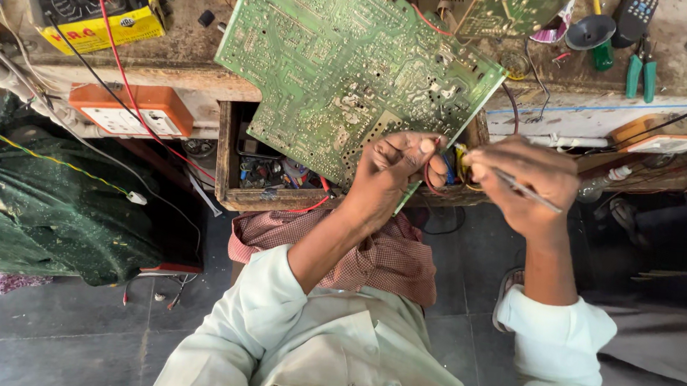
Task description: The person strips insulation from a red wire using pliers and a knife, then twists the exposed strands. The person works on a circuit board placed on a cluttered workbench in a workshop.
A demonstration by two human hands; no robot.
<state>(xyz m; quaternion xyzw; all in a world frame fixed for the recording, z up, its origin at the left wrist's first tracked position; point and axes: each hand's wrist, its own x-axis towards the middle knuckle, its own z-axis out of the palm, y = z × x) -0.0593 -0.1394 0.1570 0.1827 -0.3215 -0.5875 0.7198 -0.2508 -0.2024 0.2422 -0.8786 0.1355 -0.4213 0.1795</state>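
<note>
Your left hand (391, 172) pinches the board (355, 61) by its near corner; the board stretches up and left away from it. Your right hand (526, 184), just beside, grips a thin tool (526, 191) pointing at that corner

Soft, even daylight is filling the scene, casting faint shadows. The green circuit board (355, 61) is staying sharp, without glare, while wide-angle distortion is bending the workbench edge (616, 109) near the corners.

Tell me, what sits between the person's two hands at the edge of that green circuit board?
In the head view, a small bunch of coloured wires fills the gap between the left hand and the right hand, at the circuit board corner.
</note>
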